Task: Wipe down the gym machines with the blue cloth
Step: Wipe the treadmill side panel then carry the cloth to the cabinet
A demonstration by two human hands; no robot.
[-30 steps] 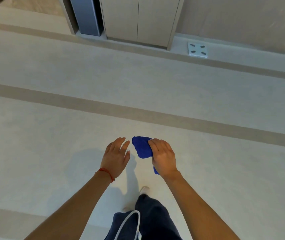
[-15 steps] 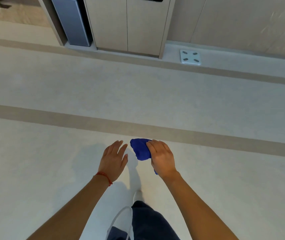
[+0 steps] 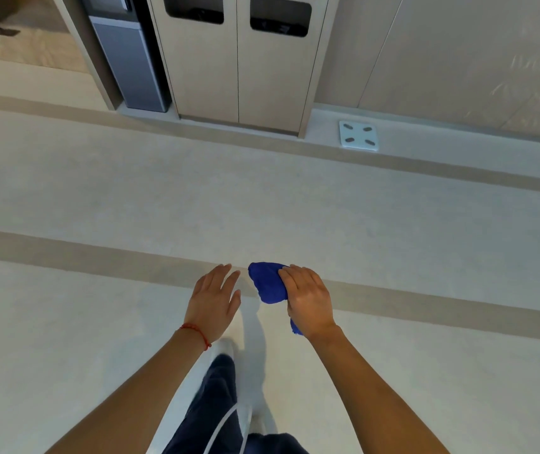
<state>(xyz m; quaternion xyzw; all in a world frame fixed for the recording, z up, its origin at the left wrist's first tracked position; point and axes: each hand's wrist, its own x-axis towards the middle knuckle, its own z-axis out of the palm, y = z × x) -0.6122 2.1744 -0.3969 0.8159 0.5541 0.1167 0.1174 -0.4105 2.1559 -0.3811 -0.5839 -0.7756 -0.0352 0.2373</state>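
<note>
The blue cloth (image 3: 268,285) is bunched up in my right hand (image 3: 309,299), whose fingers curl over it; a small corner of it sticks out below my wrist. Beside it, a short gap away, my left hand (image 3: 214,301) is held out flat with straight fingers and holds nothing. It wears a red string at the wrist. Both hands hang in the air above a pale floor. No gym machine is in view.
A cabinet with two doors and dark slots (image 3: 239,60) stands ahead against the wall, with a grey unit (image 3: 131,60) to its left. A white bathroom scale (image 3: 357,135) lies on the floor ledge to the right. My leg and white shoe (image 3: 226,352) are below.
The view has tilted up and moved closer to the cabinet, which now shows its slots. My leg has stepped forward. Both hands keep the same pose and the cloth stays in my right hand.
</note>
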